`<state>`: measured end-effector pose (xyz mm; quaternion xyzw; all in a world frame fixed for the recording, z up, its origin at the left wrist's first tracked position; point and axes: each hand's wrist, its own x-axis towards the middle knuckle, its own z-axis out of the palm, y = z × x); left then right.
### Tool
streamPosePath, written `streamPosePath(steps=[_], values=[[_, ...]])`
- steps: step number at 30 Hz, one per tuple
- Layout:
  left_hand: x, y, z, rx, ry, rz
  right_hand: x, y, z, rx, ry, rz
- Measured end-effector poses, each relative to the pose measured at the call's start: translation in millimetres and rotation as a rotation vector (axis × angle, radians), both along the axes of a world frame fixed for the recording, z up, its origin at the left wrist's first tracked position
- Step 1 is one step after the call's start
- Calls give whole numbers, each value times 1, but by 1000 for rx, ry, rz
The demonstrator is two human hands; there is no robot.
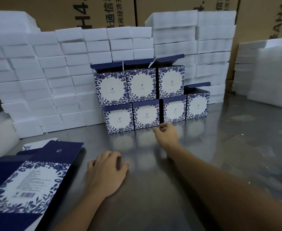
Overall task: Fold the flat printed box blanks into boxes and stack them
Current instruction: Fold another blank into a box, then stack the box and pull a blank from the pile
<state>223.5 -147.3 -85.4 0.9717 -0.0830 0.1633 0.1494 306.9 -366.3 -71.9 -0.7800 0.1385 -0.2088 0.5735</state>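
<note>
Several folded blue-and-white floral boxes (142, 95) stand in two rows at the back of the steel table, their dark lid flaps up. A pile of flat printed blanks (28, 179) lies at the front left. My left hand (106, 170) rests on the table just right of the blanks, fingers loosely curled, holding nothing. My right hand (167, 135) reaches forward just in front of the bottom row, near the third box (174, 110), fingers loosely bent and empty.
The steel table (220, 147) is reflective. Stacks of white foam blocks (45, 84) wall the left and back, with more foam stacks (273, 77) at the right. Large cardboard cartons (80, 12) stand behind them.
</note>
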Motion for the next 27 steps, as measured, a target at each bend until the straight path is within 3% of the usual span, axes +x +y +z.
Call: streamPosePath(steps=[6, 13, 18, 22, 24, 27], values=[[0, -2, 1, -13, -5, 7, -58, 37, -5, -78, -29, 35], [-19, 4, 0, 24, -64, -17, -111, 68, -7, -369, -19, 347], [-42, 22, 11, 133, -118, 106, -109, 59, -4, -257, -54, 304], [-49, 44, 31, 227, -284, 280, -108, 57, -7, -227, -70, 310], [-47, 66, 40, 194, -153, 439, -106, 58, -7, -222, -74, 312], [-44, 96, 40, 96, 230, 614, -105, 59, -7, -214, -70, 320]])
